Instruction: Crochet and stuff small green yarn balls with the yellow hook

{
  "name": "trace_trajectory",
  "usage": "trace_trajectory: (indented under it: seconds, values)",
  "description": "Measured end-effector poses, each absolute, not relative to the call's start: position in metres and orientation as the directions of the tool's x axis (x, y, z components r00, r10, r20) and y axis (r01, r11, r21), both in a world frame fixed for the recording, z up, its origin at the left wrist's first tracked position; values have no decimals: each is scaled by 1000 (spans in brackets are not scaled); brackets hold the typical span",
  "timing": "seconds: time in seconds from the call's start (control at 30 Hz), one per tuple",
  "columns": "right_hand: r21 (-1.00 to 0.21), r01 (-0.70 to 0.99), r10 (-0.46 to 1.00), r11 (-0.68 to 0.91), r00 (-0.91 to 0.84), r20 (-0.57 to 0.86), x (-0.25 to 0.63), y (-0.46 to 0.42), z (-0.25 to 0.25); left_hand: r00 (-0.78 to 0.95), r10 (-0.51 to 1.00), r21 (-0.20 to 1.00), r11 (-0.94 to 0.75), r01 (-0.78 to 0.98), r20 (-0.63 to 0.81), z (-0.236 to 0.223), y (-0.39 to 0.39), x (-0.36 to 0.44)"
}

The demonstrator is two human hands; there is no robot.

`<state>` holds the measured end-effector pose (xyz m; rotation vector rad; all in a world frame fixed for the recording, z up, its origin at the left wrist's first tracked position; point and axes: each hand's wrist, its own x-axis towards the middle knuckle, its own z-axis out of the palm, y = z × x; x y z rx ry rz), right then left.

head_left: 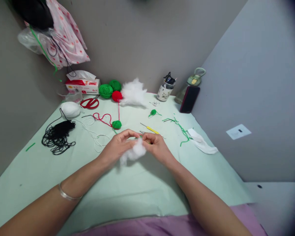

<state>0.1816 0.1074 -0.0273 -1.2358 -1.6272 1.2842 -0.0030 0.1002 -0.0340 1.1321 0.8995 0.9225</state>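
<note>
Over the middle of the table, my left hand (121, 144) and my right hand (157, 146) meet with fingers pinched together. A tuft of white fibre stuffing (134, 153) hangs between and below them, gripped by my left hand's fingers. A sliver of green shows at the fingertips; its shape is mostly hidden. My right thumb and fingers close at the tuft's right edge, and what lies inside them cannot be made out. Just beyond my right hand lies a yellow-handled crochet hook (152, 130). A small green crocheted piece (116, 124) with red at its edge rests beyond my left hand.
At the back stand a tissue box (82, 86), green yarn balls (105, 90), a red yarn ball (117, 95), a stuffing heap (133, 93), a pen jar (166, 91) and a phone (189, 100). Black yarn (59, 136), white yarn (70, 109) and red scissors (89, 103) lie left.
</note>
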Motion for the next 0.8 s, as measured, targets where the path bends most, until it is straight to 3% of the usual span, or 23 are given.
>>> trace_trajectory:
  seconds: [0.33,0.57,0.8]
  values:
    - [-948,310,927,70,-370,-53,186,105,-25,325,944,998,68,-7,-62,-39,104,-6]
    - [-950,302,913,85,-406,-47,177,92,-16,165,981,991,-111,75,97,-50,99,2]
    - [-955,286,962,79,-273,-3,172,97,-23,195,976,994,-105,16,100,-42,93,7]
